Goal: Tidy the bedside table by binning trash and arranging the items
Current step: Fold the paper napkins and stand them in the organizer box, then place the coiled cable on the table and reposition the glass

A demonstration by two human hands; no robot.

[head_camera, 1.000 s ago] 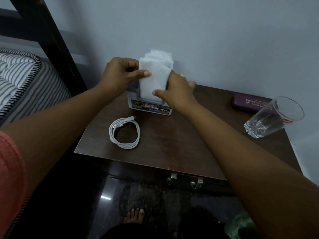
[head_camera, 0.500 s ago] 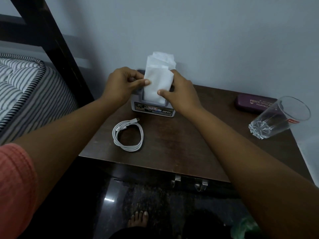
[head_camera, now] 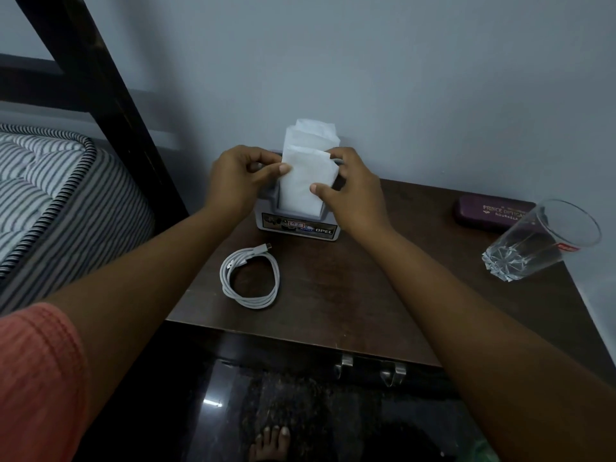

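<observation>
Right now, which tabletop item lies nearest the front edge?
The coiled white cable; the napkin holder, purple case and glass sit farther back.

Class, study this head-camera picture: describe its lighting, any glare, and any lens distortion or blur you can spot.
All head view: dim, flat, bluish light, the white napkins brightest; one small glare streak on the glossy floor; the glass leans outward near the right edge, likely wide-angle distortion; left hand and right hand look sharp.
</observation>
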